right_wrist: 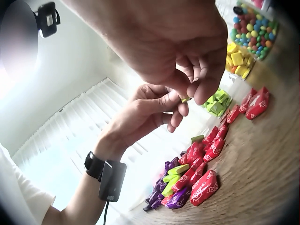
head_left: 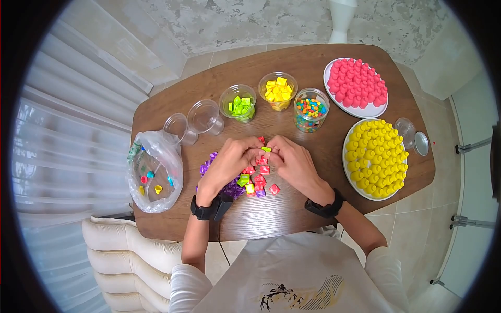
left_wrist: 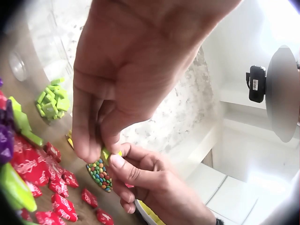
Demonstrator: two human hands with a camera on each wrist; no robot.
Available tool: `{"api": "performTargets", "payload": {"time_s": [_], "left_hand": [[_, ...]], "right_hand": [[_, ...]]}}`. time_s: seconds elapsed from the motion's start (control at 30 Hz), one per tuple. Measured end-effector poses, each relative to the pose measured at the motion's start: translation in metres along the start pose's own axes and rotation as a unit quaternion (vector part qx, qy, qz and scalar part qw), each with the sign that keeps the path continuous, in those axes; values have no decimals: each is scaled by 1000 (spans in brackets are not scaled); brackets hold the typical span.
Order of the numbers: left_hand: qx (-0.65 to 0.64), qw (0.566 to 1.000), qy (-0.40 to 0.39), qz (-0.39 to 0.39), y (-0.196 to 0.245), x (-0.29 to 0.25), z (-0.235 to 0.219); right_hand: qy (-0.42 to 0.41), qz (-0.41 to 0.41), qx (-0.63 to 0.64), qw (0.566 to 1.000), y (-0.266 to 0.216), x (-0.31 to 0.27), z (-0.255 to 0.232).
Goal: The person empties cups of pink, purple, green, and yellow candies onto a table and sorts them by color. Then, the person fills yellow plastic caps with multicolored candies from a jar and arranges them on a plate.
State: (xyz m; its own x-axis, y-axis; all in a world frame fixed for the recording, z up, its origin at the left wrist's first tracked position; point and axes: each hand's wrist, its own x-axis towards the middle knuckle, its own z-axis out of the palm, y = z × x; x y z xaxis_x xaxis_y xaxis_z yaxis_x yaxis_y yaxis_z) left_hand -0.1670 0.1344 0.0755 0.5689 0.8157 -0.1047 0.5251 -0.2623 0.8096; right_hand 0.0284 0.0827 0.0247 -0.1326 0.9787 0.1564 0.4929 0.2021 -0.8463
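A small green wrapped candy [head_left: 266,149] is between the fingertips of both hands, above the middle of the table. My left hand [head_left: 239,155] pinches it from one side, and my right hand [head_left: 294,159] pinches it from the other. In the left wrist view, the thumb and fingers of both hands meet at the candy [left_wrist: 106,153], covering most of it. Beneath and beside the hands lie loose red wrapped candies [head_left: 274,189], purple wrapped candies [head_left: 233,189] and a few green ones [head_left: 243,180]. Part of this pile is hidden under the left hand.
Beyond the hands stand cups of green candies [head_left: 241,103] and yellow candies [head_left: 278,92], and a jar of colourful small candies [head_left: 311,109]. Two clear cups [head_left: 205,117] and a plastic bag [head_left: 156,172] are left. Plates of pink [head_left: 358,83] and yellow pieces [head_left: 376,159] are right.
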Motion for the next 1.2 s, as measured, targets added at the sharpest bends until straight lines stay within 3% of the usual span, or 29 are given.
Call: {"api": "performTargets", "payload": {"time_s": [0.1, 0.17, 0.2, 0.23, 0.3, 0.33, 0.47, 0.53, 0.67, 0.7, 0.77, 0.87, 1.0, 1.07, 1.2], "left_hand": [[42, 999, 11, 28, 2, 2, -6], [48, 996, 75, 12, 5, 6, -13], [-57, 990, 130, -9, 9, 8, -15], [-57, 990, 131, -10, 8, 13, -18], [-139, 953, 268, -38, 3, 25, -26], [-147, 945, 293, -21, -4, 30, -26], [-117, 952, 276, -58, -17, 26, -13], [-115, 955, 268, -60, -19, 24, -11], [-117, 953, 272, -57, -16, 19, -10], [-116, 953, 273, -57, -16, 17, -10], [-107, 960, 249, -62, -15, 14, -10], [-115, 963, 237, -59, -15, 10, -8], [-116, 965, 224, -72, -11, 4, -6], [-128, 970, 198, -60, -13, 3, -4], [-118, 973, 184, -67, -8, 2, -1]], "right_hand": [[11, 11, 34, 999, -1, -1, 1], [23, 5, 41, 999, 0, -2, 0], [29, 5, 43, 999, 1, -2, -1], [34, 3, 44, 998, 1, -2, -2], [36, 6, 43, 998, 6, -3, -3], [40, 8, 40, 998, 7, -2, -2], [15, -31, 10, 999, 10, -8, 1], [-87, -88, -47, 991, 9, -11, 7], [-157, -157, -135, 966, -8, -15, 21], [-157, -158, -135, 965, -7, -17, 26], [-92, -262, -170, 946, -5, -20, 35], [-75, -295, -196, 932, -1, -19, 42], [-90, -269, -241, 928, 0, -13, 44], [-172, -211, -268, 924, -8, -12, 37], [-167, -193, -235, 938, -13, -12, 38]]}}
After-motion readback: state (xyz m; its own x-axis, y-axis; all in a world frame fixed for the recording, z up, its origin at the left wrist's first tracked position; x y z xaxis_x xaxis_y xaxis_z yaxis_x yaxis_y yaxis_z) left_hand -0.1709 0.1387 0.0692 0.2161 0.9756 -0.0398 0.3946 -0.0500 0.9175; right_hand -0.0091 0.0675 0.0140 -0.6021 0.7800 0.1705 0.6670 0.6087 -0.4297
